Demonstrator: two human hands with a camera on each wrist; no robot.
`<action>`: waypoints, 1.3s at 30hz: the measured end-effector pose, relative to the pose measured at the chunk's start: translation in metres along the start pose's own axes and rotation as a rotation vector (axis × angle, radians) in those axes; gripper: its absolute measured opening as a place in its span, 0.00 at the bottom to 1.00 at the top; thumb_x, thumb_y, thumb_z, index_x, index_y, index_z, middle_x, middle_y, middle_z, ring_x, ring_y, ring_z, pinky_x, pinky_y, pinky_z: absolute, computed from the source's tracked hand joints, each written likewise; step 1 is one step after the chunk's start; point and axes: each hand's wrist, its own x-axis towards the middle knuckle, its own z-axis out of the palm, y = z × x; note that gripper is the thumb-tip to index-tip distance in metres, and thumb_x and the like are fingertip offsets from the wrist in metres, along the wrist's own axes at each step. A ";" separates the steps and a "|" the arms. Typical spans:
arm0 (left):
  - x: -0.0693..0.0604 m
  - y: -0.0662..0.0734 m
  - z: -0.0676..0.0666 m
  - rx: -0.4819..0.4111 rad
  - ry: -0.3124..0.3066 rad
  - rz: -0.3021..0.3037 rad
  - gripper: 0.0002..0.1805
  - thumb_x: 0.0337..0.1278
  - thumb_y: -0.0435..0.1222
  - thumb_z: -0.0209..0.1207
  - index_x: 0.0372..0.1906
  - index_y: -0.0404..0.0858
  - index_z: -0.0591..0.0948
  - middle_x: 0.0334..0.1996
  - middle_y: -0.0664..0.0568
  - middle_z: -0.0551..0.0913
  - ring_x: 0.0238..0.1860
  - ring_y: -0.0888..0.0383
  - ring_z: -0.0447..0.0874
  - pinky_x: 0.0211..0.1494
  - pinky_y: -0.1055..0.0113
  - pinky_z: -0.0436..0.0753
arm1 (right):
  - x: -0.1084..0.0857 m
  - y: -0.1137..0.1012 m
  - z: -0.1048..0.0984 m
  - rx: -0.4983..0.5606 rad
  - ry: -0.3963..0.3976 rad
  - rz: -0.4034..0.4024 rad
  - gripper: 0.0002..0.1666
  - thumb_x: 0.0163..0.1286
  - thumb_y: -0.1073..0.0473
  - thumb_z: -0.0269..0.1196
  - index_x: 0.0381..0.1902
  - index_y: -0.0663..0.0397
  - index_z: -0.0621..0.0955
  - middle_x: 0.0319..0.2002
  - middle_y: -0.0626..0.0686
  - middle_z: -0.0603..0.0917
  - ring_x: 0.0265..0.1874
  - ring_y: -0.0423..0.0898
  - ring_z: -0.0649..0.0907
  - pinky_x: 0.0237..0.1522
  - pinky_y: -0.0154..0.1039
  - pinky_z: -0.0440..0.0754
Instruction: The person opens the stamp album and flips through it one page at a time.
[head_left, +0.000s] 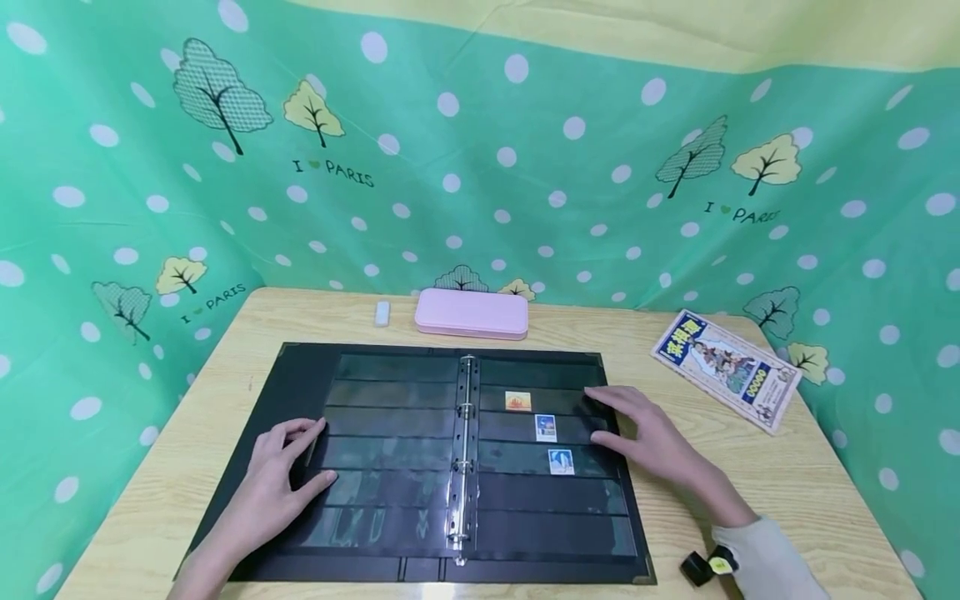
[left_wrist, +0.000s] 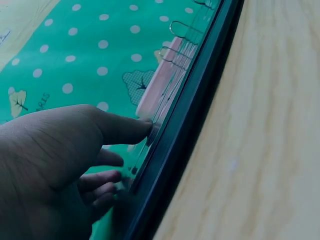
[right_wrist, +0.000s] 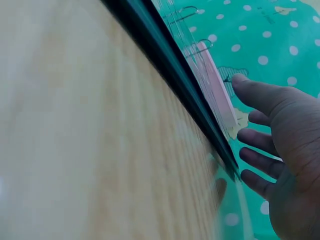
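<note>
A black ring-binder stamp album [head_left: 303,371] lies open on the table, with clear strip pockets on both pages. Three small stamps sit staggered on the right page [head_left: 555,533]: an orange one [head_left: 517,402], a blue-and-white one [head_left: 546,428] and a lighter blue one [head_left: 561,462]. My left hand [head_left: 266,492] rests at the outer edge of the left page [head_left: 382,454], thumb and fingers spread apart. In the left wrist view its thumb [left_wrist: 127,129] touches the sheet. Over the right page's outer edge lies my right hand [head_left: 652,433], fingers loosely extended, beside the stamps and holding nothing.
Behind the album on the wooden table [head_left: 750,475] are a pink pencil case [head_left: 472,313] and a small white eraser-like block [head_left: 382,313]. A printed booklet [head_left: 726,369] lies at the back right. Green dotted cloth [head_left: 510,192] hangs around the table.
</note>
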 end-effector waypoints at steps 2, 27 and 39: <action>-0.001 -0.003 0.002 -0.008 0.012 0.028 0.42 0.61 0.38 0.81 0.77 0.28 0.77 0.74 0.31 0.70 0.75 0.27 0.60 0.67 0.24 0.64 | 0.004 0.003 0.000 -0.001 0.011 -0.008 0.39 0.76 0.53 0.76 0.80 0.51 0.78 0.77 0.62 0.77 0.76 0.69 0.74 0.71 0.74 0.74; 0.000 -0.007 0.010 0.012 -0.032 0.094 0.47 0.73 0.53 0.71 0.85 0.36 0.68 0.85 0.35 0.64 0.87 0.32 0.53 0.90 0.42 0.37 | 0.023 0.023 0.005 -0.111 -0.180 -0.003 0.73 0.60 0.28 0.81 0.91 0.49 0.59 0.91 0.58 0.52 0.89 0.67 0.49 0.80 0.77 0.55; -0.001 -0.008 0.011 0.009 -0.029 0.096 0.47 0.73 0.53 0.71 0.86 0.36 0.68 0.85 0.35 0.63 0.87 0.32 0.53 0.90 0.44 0.35 | 0.022 0.018 0.005 -0.111 -0.171 -0.003 0.65 0.62 0.31 0.81 0.88 0.47 0.67 0.89 0.57 0.59 0.88 0.68 0.50 0.79 0.78 0.57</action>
